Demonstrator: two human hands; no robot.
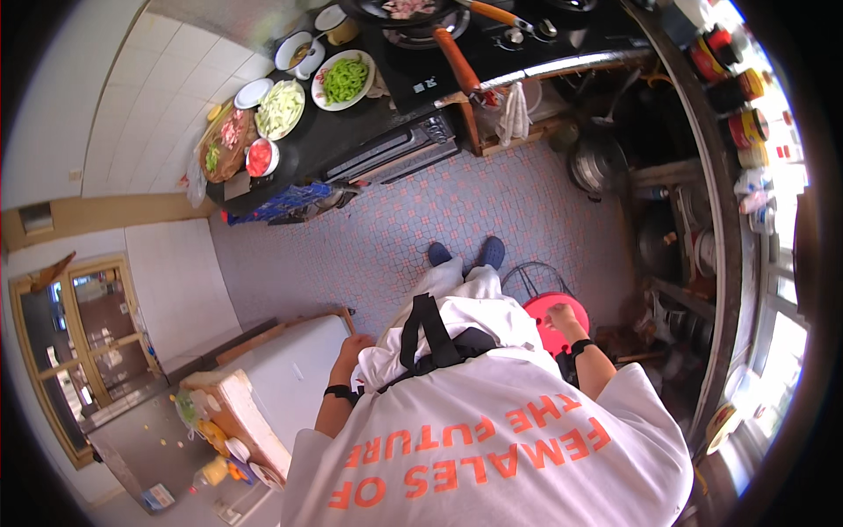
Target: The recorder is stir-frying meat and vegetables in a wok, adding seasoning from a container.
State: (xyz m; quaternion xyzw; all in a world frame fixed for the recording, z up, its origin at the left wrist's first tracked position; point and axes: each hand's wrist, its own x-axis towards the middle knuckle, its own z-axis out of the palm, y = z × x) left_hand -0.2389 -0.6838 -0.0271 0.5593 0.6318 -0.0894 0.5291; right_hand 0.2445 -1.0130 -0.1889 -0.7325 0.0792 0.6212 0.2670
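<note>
My left hand (pixel 355 346) hangs at my left side by the white shirt, between my body and the white-topped surface (pixel 296 362). Its fingers are partly hidden, and I cannot tell what they do. On the right, my right hand (pixel 561 317) appears above a red round stool (pixel 556 336) with its fingers bent. Nothing shows in it, though its palm is hidden; touching or apart from the stool, I cannot tell. Ahead, a frying pan (pixel 395 14) with meat pieces sits on the gas stove (pixel 487 59), its orange-brown handle (pixel 456 62) pointing towards me.
The black counter (pixel 316 141) holds a plate of cut green peppers (pixel 345 80), a bowl of pale sliced vegetable (pixel 280 110), a bowl of red pieces (pixel 262 158) and a wooden cutting board (pixel 227 168). Shelves with pots (pixel 598 161) stand right; jars (pixel 747 128) line the window side.
</note>
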